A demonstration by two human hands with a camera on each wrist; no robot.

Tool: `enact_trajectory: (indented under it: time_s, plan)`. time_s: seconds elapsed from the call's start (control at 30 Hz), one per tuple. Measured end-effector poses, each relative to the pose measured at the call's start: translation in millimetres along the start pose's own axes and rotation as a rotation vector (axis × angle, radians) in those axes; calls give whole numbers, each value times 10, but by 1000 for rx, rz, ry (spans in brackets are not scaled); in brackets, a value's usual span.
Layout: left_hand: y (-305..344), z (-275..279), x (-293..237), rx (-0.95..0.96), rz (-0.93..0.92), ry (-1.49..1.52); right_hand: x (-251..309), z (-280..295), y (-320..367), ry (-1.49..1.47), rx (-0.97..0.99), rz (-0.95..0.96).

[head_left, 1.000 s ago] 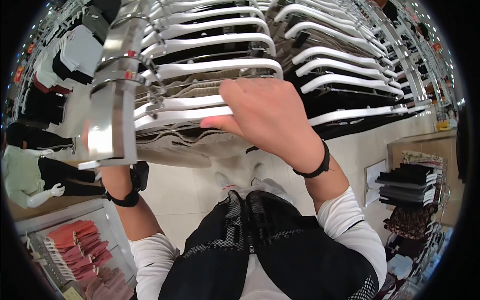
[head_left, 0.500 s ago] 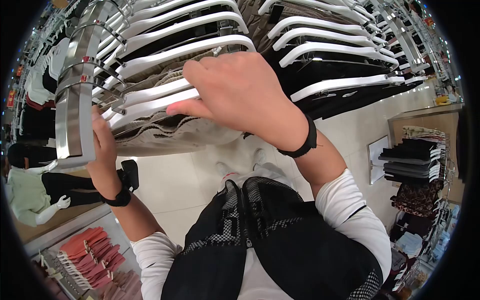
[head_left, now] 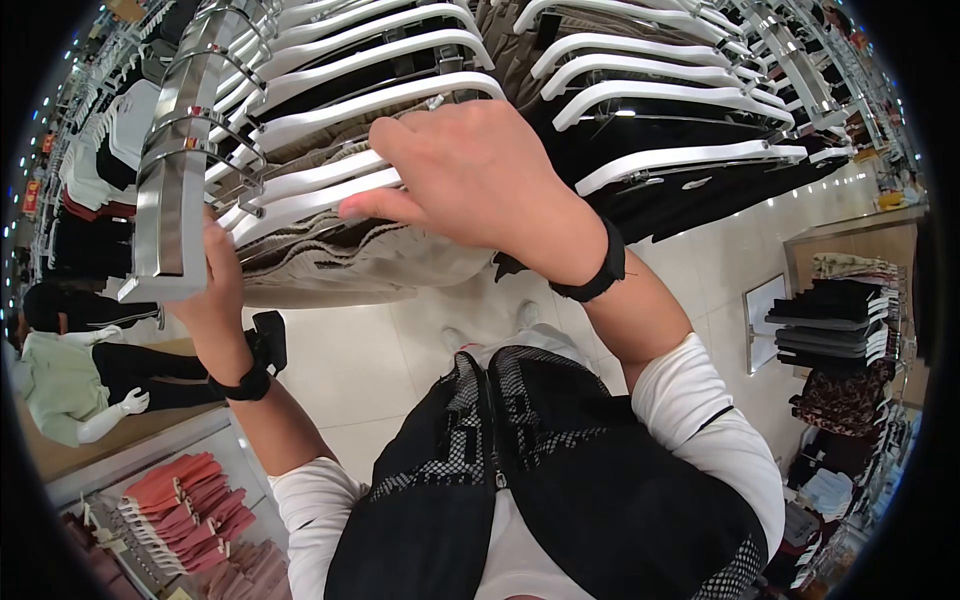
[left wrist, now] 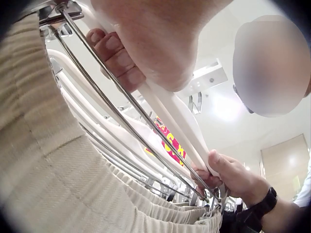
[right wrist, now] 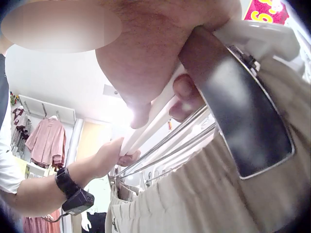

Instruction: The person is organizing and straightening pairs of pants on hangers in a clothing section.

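Observation:
Across the front white hangers [head_left: 322,204], my right hand [head_left: 480,175] curls its fingers with the thumb on the near side. My left hand [head_left: 212,305] is beside the end of the metal rail [head_left: 172,225], partly behind it. Beige elastic-waist trousers [head_left: 350,275] hang below the front hangers. The left wrist view has my left hand [left wrist: 150,41] gripping a white hanger [left wrist: 170,114], with my right hand [left wrist: 238,177] holding it further along. The right wrist view shows the right hand's [right wrist: 141,53] fingers round the hanger and the left hand [right wrist: 107,155] pinching its other end.
More white hangers [head_left: 380,93] with dark and beige garments fill the rack behind, and another row [head_left: 680,158] hangs to the right. A mannequin [head_left: 65,380] stands at the left. Pink garments [head_left: 190,510] hang lower left; folded dark clothes [head_left: 825,325] are at the right.
The rail and front hangers sit further left in the head view than a second ago. My left hand's fingers show more beside the rail. My right hand keeps its grip.

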State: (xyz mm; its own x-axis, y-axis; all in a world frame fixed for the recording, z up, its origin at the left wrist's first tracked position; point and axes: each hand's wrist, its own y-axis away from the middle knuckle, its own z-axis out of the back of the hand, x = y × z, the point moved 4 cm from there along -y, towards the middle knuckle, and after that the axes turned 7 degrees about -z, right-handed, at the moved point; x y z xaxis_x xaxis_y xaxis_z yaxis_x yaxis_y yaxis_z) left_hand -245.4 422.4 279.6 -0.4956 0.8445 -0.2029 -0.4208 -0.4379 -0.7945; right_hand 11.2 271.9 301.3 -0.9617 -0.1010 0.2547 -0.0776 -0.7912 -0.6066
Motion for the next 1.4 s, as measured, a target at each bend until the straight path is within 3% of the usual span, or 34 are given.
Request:
enact_trajectory:
  time_s: [0.4,0.6,0.9,1.0,1.27,1.4]
  plan:
    - [-66,36,-73,2,-133,-216,-18,-6,9,-4,18,-35]
    - [-89,72,-145,136,-187,-441,-3,21,38,21,22,-40]
    - [-82,64,-231,126,-212,-347,47,49,34,70,-39,-6]
    - [-130,67,-312,-38,-333,-233,38,28,24,95,-80,17]
    - [-183,55,-378,-47,-334,-246,64,37,17,200,-131,84]
    - [-191,-18,-312,-152,-384,-241,90,45,31,250,-149,72]
